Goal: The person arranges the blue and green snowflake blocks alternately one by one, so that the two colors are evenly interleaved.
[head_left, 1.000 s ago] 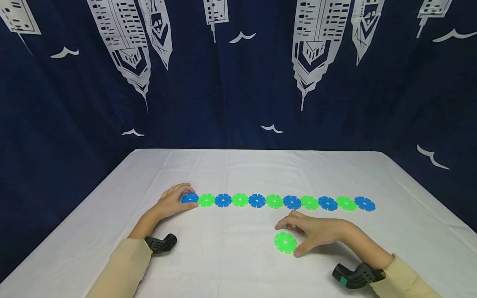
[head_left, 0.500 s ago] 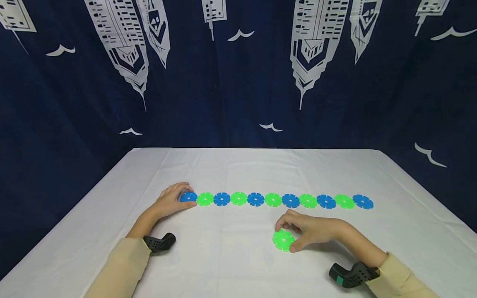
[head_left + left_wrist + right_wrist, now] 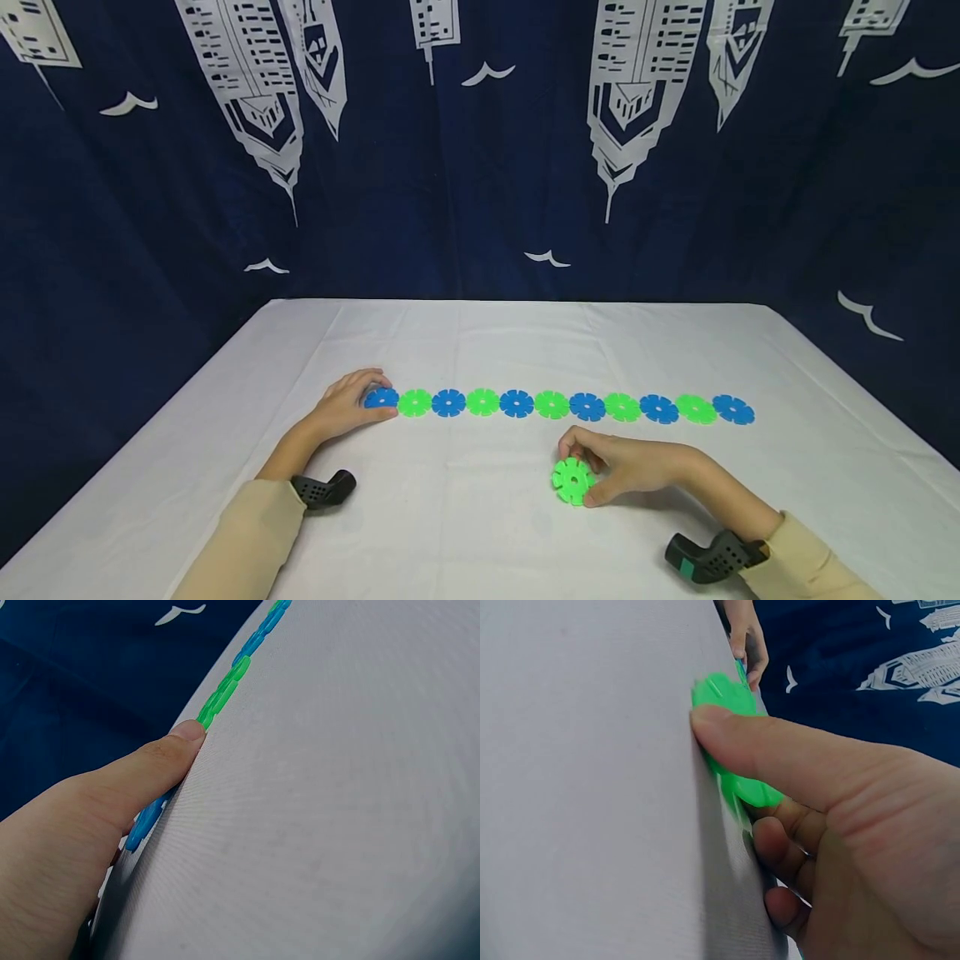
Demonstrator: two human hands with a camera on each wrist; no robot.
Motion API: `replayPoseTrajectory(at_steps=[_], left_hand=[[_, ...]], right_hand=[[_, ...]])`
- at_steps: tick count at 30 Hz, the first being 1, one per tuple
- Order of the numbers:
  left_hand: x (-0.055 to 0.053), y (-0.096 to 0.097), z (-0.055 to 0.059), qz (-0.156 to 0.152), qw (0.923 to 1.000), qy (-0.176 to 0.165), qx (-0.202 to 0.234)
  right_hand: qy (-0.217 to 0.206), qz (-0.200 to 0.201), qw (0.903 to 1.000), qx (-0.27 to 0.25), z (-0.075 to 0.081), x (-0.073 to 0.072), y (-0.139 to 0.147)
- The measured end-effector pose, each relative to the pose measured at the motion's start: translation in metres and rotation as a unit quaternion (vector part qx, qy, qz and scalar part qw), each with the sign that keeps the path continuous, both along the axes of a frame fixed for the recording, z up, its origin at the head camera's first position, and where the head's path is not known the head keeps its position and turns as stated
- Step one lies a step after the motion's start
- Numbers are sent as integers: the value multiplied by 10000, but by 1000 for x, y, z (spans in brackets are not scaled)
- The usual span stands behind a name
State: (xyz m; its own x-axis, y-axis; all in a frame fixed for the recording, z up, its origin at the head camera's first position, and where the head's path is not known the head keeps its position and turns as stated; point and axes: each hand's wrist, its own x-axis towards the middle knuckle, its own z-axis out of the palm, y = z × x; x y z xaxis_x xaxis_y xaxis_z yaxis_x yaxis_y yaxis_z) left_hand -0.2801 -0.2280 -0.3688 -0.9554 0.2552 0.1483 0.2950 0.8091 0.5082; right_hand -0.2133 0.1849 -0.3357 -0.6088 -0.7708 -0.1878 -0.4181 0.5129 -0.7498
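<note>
A long row of notched plastic snowflake discs, blue and green by turns, lies flat across the white table. At its left end my left hand (image 3: 348,407) holds the blue snowflake disc (image 3: 382,398) between thumb and fingers. The left wrist view shows the thumb along the near edge of this disc, with a green snowflake disc (image 3: 223,691) just past the thumb tip. Nearer the front, my right hand (image 3: 633,465) pinches a separate green snowflake disc (image 3: 573,481) by its edges, thumb in front and fingers behind. This disc is tilted, and the other fingers curl beneath the hand.
A blue snowflake disc (image 3: 733,409) ends the row on the right. Behind the white-covered table (image 3: 450,342) hangs a dark blue cloth (image 3: 450,183) printed with white buildings and birds. Each wrist wears a black camera mount (image 3: 716,557).
My right hand's fingers have closed onto the loose green snowflake disc and tipped it up. The left hand and the row stay in place.
</note>
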Motion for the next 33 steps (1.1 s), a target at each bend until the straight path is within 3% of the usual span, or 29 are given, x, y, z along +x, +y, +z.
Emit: replayPoseTrajectory(at_steps=[9, 18, 27, 33], left_hand=[[1, 0, 1, -45, 10000, -3, -11], [-1, 0, 0, -43, 10000, 32, -52], [-1, 0, 0, -14, 10000, -24, 5], [-1, 0, -1, -18, 10000, 3, 2]], right_hand=[[182, -468, 9987, -78, 0, -1, -3], [437, -511, 9977, -109, 2, -2, -3], [-351, -476, 9963, -627, 5, -7, 4], [-329, -491, 9962, -632, 10, -11, 10]])
